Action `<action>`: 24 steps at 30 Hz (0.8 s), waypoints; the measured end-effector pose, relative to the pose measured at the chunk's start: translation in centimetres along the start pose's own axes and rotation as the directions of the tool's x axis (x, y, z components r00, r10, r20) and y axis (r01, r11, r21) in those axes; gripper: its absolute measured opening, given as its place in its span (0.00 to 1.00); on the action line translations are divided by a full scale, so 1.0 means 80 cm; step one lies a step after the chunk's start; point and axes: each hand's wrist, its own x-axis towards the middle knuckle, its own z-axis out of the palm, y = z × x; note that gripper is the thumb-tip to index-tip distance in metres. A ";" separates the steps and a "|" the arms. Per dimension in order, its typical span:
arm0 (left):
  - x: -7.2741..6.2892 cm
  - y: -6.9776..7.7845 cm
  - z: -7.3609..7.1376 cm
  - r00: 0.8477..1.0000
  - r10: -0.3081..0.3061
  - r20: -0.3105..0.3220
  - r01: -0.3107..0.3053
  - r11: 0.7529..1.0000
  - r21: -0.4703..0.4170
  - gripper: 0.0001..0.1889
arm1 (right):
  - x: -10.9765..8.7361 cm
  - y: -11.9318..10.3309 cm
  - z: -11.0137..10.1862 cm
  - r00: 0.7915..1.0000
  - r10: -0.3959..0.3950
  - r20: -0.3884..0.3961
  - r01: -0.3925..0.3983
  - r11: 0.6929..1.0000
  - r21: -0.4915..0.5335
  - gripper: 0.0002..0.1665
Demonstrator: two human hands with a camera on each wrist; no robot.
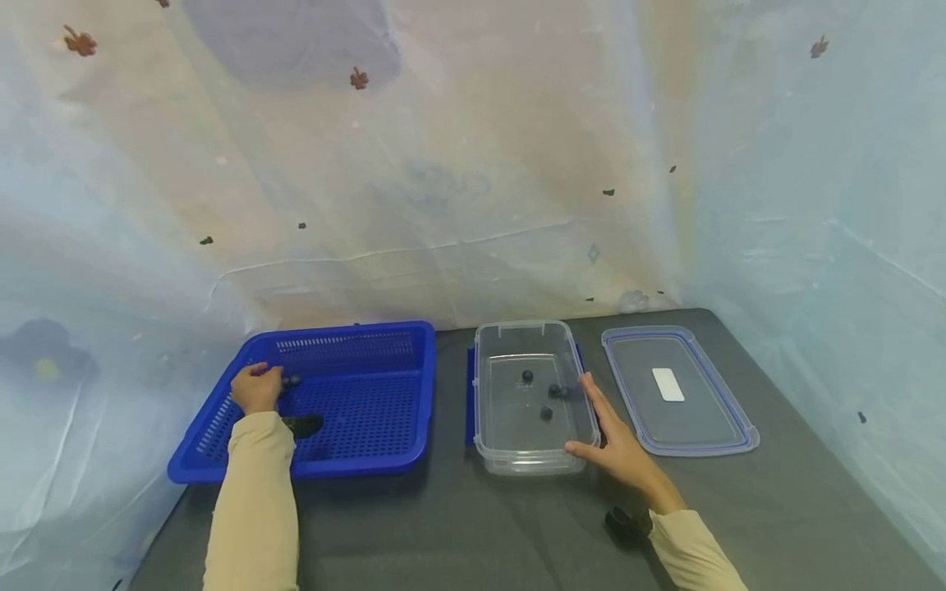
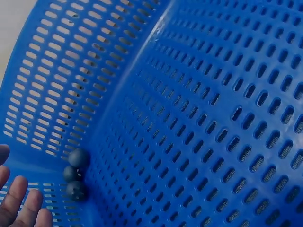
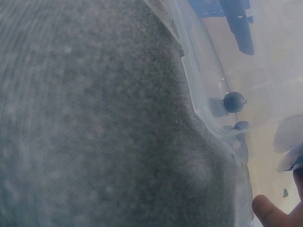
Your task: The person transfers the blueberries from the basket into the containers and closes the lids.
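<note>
My left hand [image 1: 256, 387] reaches into the left end of a blue perforated basket [image 1: 355, 469]. Its fingers are beside three blueberries [image 2: 76, 190] gathered in the basket's corner, with a gap between fingertips and berries in the left wrist view. Several more blueberries [image 1: 546, 413] lie on the floor of a clear plastic container [image 1: 510, 427] to the right of the basket. Thumb and fingers spread, my right hand [image 1: 621, 451] rests at the container's right side near the front corner. Only its thumb and part of a finger show in the right wrist view.
Right of the container lies its clear lid [image 1: 695, 423] with a blue seal and white label. Something blue [image 1: 470, 402] shows along the container's left side. The grey table [image 1: 458, 533] meets a patterned curtain [image 1: 473, 164] behind.
</note>
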 end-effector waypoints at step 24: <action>0.015 -0.041 0.017 0.963 0.146 0.226 -0.213 0.926 0.312 0.26 | -0.001 0.003 0.002 1.000 -0.011 -0.013 0.011 1.000 0.017 0.62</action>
